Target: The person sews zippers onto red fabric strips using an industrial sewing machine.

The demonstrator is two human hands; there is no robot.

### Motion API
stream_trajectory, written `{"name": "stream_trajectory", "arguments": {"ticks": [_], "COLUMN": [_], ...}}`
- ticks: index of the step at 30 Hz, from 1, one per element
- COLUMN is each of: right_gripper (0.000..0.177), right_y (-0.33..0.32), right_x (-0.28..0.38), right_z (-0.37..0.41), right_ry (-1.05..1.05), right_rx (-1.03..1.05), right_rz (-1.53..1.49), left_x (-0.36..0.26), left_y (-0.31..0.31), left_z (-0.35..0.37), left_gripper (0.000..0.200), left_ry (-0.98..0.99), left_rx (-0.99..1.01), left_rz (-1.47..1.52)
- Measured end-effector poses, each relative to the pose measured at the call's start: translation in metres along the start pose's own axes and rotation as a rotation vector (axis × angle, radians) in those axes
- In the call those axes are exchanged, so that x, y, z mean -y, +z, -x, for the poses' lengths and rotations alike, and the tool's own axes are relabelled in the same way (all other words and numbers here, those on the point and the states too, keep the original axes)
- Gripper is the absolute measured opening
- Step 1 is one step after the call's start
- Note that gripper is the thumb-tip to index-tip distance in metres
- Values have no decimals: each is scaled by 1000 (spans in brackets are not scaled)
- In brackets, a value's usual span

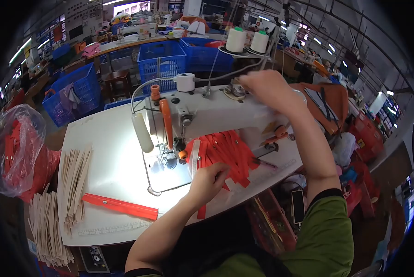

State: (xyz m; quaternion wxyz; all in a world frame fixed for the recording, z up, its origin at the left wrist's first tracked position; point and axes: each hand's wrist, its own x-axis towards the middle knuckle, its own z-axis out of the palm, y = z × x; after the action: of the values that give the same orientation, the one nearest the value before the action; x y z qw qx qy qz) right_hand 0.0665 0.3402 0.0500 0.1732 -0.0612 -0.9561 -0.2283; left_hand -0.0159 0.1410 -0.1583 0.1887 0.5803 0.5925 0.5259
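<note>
A white sewing machine [202, 108] stands on a pale table [110, 134], its lamp lighting the needle area. My right hand [264, 87] is above the top of the machine, near the bobbin winder; what its fingers hold, if anything, is too blurred to make out. My left hand [210, 182] rests with curled fingers at the lower left edge of a pile of red strips [225, 152] under the machine arm. One red strip with a metal snap [119, 205] lies at the table's front left. Pale narrow strips [75, 184] lie in a bundle at the left edge.
Two white thread cones [236, 40] stand behind the machine. Blue crates [160, 60] are beyond the table. A plastic bag of red pieces [22, 152] is at the left. A phone [298, 207] lies below the table edge, beside an open drawer [271, 221].
</note>
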Motion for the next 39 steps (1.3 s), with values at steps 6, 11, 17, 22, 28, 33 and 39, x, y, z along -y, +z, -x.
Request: {"name": "stream_trajectory", "arguments": {"ticks": [6,11,17,22,28,33,39], "right_gripper": [8,7,6,7,10,10,8], "right_y": [2,-7,15,0,-4,18,8], "right_x": [4,6,-12,6,6,-7,-6], "right_z": [-12,-16,-13,3,-2,-19,-8], "right_ry": [-32,42,95,-16,31,64,18], "right_rx": [-116,-7,58,-47,-49,-134,-88], "right_rz": [-147,-22,-74,-229,-189,-129,-229], "left_x": [7,4,10,7,10,10,17], "left_y": [9,2,9,8,3,13,14], "left_z": [0,-3,0,-2,-5,1,-2], "left_gripper": [18,18,18,18,18,18,18], "left_ry": [5,8,36,-8,40,23,11], "left_rx": [17,-47,-20,0,-29,14,-40], "left_rz": [-25,-70,-91,-68,-97,-90,-52]}}
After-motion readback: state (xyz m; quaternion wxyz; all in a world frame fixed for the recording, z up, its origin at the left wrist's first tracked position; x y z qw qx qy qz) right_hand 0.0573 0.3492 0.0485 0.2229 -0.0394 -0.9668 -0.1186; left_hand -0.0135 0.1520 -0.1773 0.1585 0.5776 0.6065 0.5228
